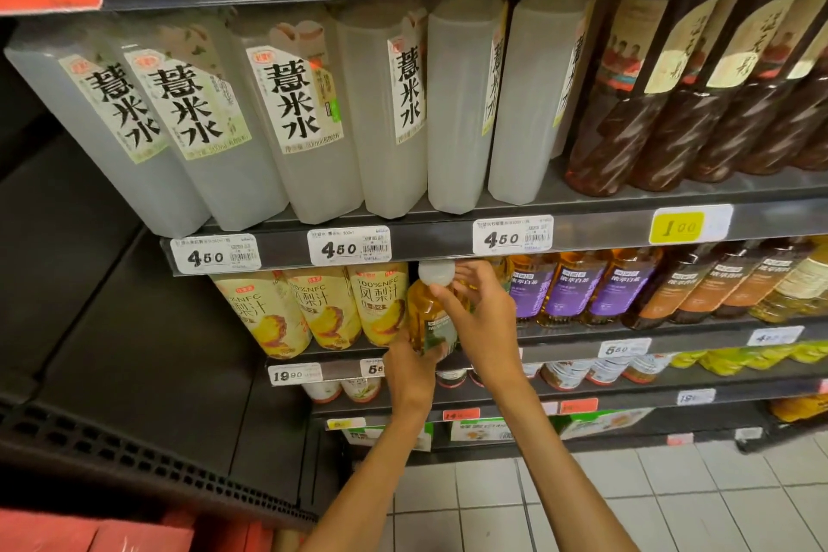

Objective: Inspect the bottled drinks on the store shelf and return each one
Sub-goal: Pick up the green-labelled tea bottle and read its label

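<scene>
A bottle of amber tea (428, 314) with a white cap and a green label stands tilted at the front of the second shelf (560, 338), between the yellow pineapple juice bottles (372, 305) and the purple-labelled tea bottles (578, 287). My left hand (410, 365) grips its base from below. My right hand (479, 314) holds its neck and shoulder, fingers curled round just under the cap.
The shelf above carries cloudy white bottles (304, 121) and dark brown bottles (672, 103), with price tags (349, 246) along the rail. Brown and yellow tea bottles (726, 287) stand further right. Lower shelves hold small bottles and cartons. A dark side panel (134, 350) stands at left, tiled floor (672, 493) below.
</scene>
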